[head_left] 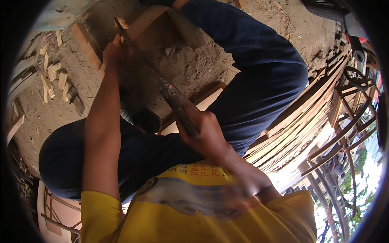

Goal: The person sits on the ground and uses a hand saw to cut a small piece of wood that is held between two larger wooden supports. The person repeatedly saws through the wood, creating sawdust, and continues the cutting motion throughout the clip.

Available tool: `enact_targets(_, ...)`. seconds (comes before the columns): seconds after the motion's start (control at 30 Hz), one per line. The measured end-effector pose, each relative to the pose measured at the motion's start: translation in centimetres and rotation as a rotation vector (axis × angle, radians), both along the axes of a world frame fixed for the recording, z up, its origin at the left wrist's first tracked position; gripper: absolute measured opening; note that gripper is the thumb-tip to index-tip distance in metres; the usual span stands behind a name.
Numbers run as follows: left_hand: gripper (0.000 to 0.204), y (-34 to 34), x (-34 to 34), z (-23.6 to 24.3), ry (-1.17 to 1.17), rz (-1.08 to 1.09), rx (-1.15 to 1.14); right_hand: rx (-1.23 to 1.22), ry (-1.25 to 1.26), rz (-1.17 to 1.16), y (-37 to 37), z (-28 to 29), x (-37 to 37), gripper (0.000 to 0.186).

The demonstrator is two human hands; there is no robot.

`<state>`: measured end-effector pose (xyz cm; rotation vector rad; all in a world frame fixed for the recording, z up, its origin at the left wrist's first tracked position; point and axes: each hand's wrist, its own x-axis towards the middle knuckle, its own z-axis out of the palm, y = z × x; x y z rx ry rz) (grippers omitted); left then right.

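Observation:
My right hand [204,131] is wrapped round the dark, straight handle [182,115] of a long-bladed hand tool. Its narrow dark blade [139,52] slants away to the upper left, nearly edge-on, so I cannot tell whether it is a saw or a machete. Close by the blade's far end, my left hand [115,54] has its fingers curled, and what they grip is hidden. Beside that hand stands a wooden board [87,42] on the ground. Another board [148,20] lies just beyond the blade tip.
Offcuts of wood [63,81] litter the dirt ground on the left. My bent legs in dark trousers [259,81] frame the work spot. A stack of long planks [300,121] lies on the right, near a wooden frame [350,117]. A tyre [326,10] shows at the upper right.

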<state>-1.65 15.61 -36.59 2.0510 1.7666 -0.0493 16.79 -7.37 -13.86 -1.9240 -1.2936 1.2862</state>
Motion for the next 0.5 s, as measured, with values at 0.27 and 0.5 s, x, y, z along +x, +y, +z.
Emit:
enact_targets(0.27,0.029,1.0,-0.5,-0.2,0.021,-0.013,0.026,-0.007,0.081,-0.085,-3.2,4.9,1.4,0.009)
enact_targets(0.5,0.035,1.1,-1.0,-2.8,-0.075,-0.076,0.056,-0.019,-0.018,0.024,1.3,2.0,-1.0,0.009)
